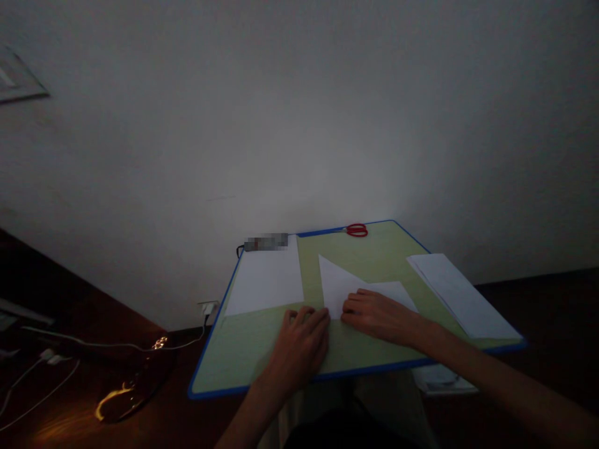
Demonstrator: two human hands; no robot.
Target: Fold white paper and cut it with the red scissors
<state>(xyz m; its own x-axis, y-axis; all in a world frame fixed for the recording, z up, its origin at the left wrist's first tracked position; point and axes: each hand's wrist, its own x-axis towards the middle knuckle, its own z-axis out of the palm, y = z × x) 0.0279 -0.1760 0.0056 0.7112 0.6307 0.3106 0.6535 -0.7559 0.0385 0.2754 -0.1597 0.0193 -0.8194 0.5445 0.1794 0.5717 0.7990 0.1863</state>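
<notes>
Bare forearms (505, 380) come in from the bottom and the lower right, nearest the camera, with dark clothing (344, 430) between them. They reach over a pale green counter (248, 352) with a blue rim, set against a grey wall (299, 118). A partly folded white sheet of paper (333, 284) lies near the middle of the counter, one pointed corner toward the wall. The right grip (360, 308) rests on its near part, fingers curled; whether they pinch the paper I cannot tell. The left grip (306, 330) sits just beside it with bent fingers, the index fingertip at the sheet's near left corner; its thumb is hidden, so I cannot tell if it is closed on anything. To the left lies a flat white sheet (266, 280), with a dark, blurred-out object (266, 242) across its far edge. Red-handled scissors (357, 230) lie by the far rim, and a stack of white paper (461, 296) along the right side. Beyond the counter's left side, a white plug (209, 308) sits low on the wall.
</notes>
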